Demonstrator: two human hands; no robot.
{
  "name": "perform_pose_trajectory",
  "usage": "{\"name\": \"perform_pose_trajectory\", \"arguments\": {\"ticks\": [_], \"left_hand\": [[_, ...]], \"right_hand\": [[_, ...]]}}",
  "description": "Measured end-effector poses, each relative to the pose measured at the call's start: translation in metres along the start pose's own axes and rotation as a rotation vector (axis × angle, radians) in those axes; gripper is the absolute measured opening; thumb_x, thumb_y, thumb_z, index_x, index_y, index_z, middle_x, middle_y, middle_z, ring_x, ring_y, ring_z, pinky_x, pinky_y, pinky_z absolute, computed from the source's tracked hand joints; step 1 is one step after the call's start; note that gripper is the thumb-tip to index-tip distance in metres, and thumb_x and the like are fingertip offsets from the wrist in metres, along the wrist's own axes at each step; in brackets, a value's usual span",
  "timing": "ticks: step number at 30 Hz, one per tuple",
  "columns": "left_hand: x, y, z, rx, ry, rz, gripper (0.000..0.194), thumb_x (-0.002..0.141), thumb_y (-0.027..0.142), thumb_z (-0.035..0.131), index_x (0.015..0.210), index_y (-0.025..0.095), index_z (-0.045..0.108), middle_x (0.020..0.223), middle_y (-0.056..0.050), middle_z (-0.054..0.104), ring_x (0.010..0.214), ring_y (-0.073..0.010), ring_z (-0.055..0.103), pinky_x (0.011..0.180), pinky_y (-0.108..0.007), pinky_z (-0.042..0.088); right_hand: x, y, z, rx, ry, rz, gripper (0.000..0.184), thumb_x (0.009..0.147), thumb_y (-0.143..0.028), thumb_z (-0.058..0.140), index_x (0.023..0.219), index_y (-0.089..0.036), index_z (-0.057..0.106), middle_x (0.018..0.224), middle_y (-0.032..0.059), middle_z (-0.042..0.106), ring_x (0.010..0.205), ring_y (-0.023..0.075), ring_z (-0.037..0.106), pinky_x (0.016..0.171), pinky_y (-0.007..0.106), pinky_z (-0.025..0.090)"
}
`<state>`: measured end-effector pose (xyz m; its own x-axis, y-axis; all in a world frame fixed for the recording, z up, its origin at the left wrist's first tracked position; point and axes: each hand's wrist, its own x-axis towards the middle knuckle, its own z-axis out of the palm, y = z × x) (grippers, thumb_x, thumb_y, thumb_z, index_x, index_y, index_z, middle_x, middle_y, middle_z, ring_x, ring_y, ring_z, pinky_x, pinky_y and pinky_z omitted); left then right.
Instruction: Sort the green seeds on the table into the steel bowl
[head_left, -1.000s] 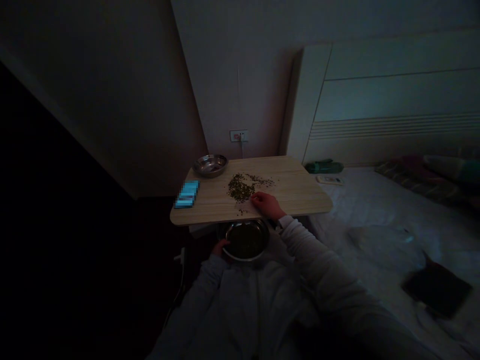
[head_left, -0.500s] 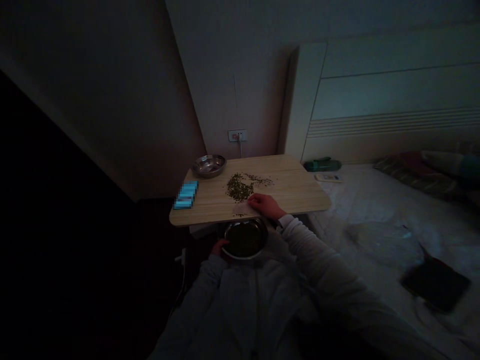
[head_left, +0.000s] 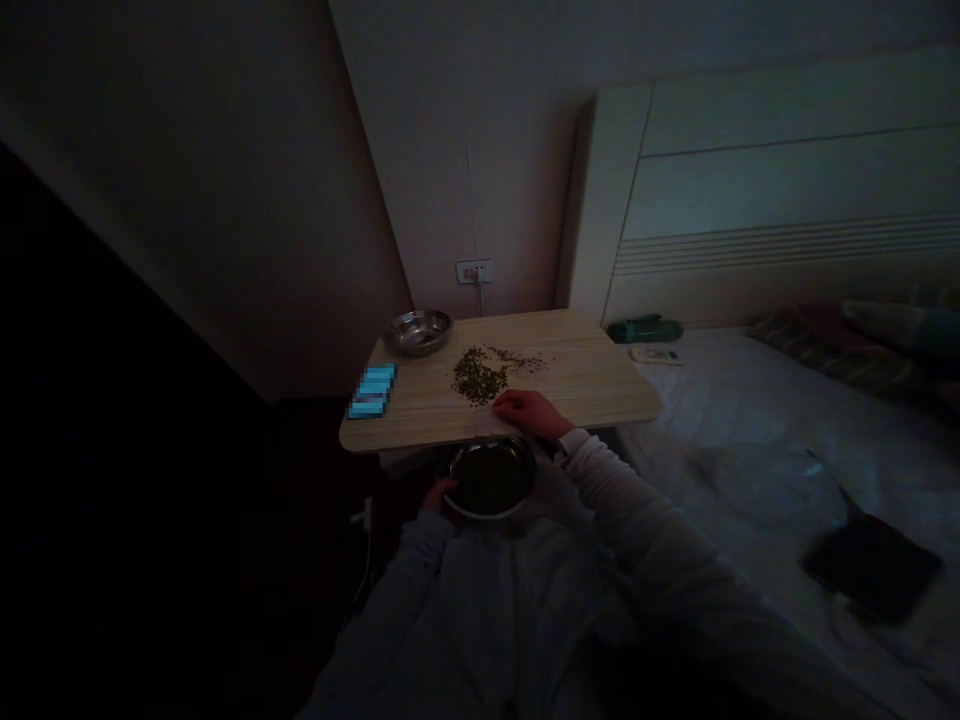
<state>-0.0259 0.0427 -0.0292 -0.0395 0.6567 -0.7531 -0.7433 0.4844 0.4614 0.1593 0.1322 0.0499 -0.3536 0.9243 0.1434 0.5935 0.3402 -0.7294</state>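
My left hand (head_left: 439, 495) grips the left rim of a steel bowl (head_left: 491, 515), held just below the near edge of the wooden tabletop (head_left: 592, 375). Dark contents lie inside the bowl, too dim to make out. Near that same edge, my right hand (head_left: 531, 412) is closed, its fingertips pinching a thin pale sheet (head_left: 491, 424) against the tabletop. Just beyond the fingers is a loose pile of small green grains (head_left: 478, 378). Darker small bits (head_left: 525, 360) lie scattered to the right of the pile.
A second steel bowl (head_left: 418, 333) stands at the table's back left corner, with a blurred-out phone-like screen (head_left: 373, 390) in front. On the bed at right lie a green bottle (head_left: 645, 329), a remote control (head_left: 657, 356) and a dark flat object (head_left: 870, 565). A wall socket (head_left: 475, 272) holds a plug.
The pale sheet has slid toward the near table edge above the bowl. A few grains that lay by that edge no longer show there. My left hand and the bowl stay put.
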Motion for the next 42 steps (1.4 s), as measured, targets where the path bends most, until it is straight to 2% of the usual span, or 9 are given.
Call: {"name": "perform_pose_trajectory", "arguments": {"ticks": [5,9,13,19,24,29,34,42], "left_hand": [[0.006,-0.001,-0.004,-0.039,-0.016,0.000,0.032,0.058,0.002,0.049,0.079,0.013,0.069,0.045,-0.002,0.063,0.061,-0.0233,0.067,0.072,-0.036,0.052],[0.005,0.000,-0.006,-0.026,-0.017,-0.011,0.034,0.062,0.003,0.048,0.087,0.011,0.068,0.048,-0.003,0.065,0.066,-0.0244,0.069,0.076,-0.038,0.052],[0.002,0.000,-0.004,-0.034,-0.025,-0.035,0.043,0.060,0.003,0.049,0.099,0.009,0.066,0.051,-0.004,0.068,0.071,-0.0259,0.069,0.076,-0.039,0.052],[0.001,-0.003,-0.002,-0.039,-0.013,-0.006,0.042,0.061,0.003,0.048,0.098,0.010,0.067,0.047,-0.003,0.066,0.057,-0.0236,0.067,0.069,-0.038,0.053],[0.002,0.000,-0.003,-0.053,0.015,0.005,0.040,0.059,0.001,0.048,0.090,0.013,0.069,0.042,-0.001,0.062,0.057,-0.0239,0.067,0.071,-0.038,0.052],[0.000,0.001,-0.002,-0.006,0.016,0.008,0.032,0.061,0.001,0.048,0.081,0.013,0.070,0.039,-0.001,0.059,0.055,-0.0231,0.066,0.070,-0.036,0.052],[-0.005,-0.002,0.002,-0.013,-0.009,-0.014,0.034,0.060,0.002,0.047,0.083,0.014,0.069,0.047,-0.003,0.065,0.065,-0.0255,0.069,0.074,-0.039,0.052],[0.002,-0.002,-0.005,-0.044,-0.025,-0.008,0.037,0.060,0.004,0.049,0.090,0.012,0.068,0.053,-0.004,0.068,0.059,-0.0231,0.067,0.071,-0.039,0.053]], "right_hand": [[0.003,0.004,0.000,0.138,-0.015,0.022,0.025,0.075,-0.032,0.057,0.089,-0.015,0.068,0.074,0.0017,0.067,0.068,0.0118,0.056,0.064,0.022,0.041],[0.006,0.007,-0.001,0.283,0.119,0.048,0.026,0.075,-0.031,0.053,0.090,-0.015,0.066,0.070,0.0003,0.065,0.067,0.0115,0.055,0.066,0.023,0.043],[0.010,0.010,0.000,0.364,0.243,0.107,0.026,0.075,-0.028,0.048,0.092,-0.015,0.064,0.074,0.0011,0.066,0.073,0.0127,0.057,0.073,0.025,0.044],[0.015,0.018,0.003,0.445,0.282,0.178,0.028,0.070,-0.023,0.047,0.093,-0.017,0.062,0.078,0.0013,0.067,0.075,0.0142,0.059,0.072,0.027,0.045],[0.022,0.020,0.006,0.440,0.300,0.211,0.028,0.071,-0.024,0.048,0.096,-0.017,0.057,0.077,0.0013,0.066,0.070,0.0138,0.059,0.068,0.026,0.046],[0.032,0.011,0.013,0.361,0.321,0.201,0.021,0.072,-0.024,0.051,0.090,-0.018,0.058,0.075,0.0005,0.066,0.074,0.0138,0.059,0.075,0.028,0.046],[0.037,0.007,0.017,0.269,0.332,0.219,0.026,0.074,-0.024,0.051,0.097,-0.017,0.061,0.080,0.0017,0.066,0.075,0.0138,0.060,0.076,0.028,0.045],[0.034,0.007,0.017,0.198,0.316,0.179,0.025,0.077,-0.024,0.053,0.100,-0.020,0.063,0.088,0.0031,0.068,0.081,0.0145,0.061,0.078,0.030,0.046]]}}
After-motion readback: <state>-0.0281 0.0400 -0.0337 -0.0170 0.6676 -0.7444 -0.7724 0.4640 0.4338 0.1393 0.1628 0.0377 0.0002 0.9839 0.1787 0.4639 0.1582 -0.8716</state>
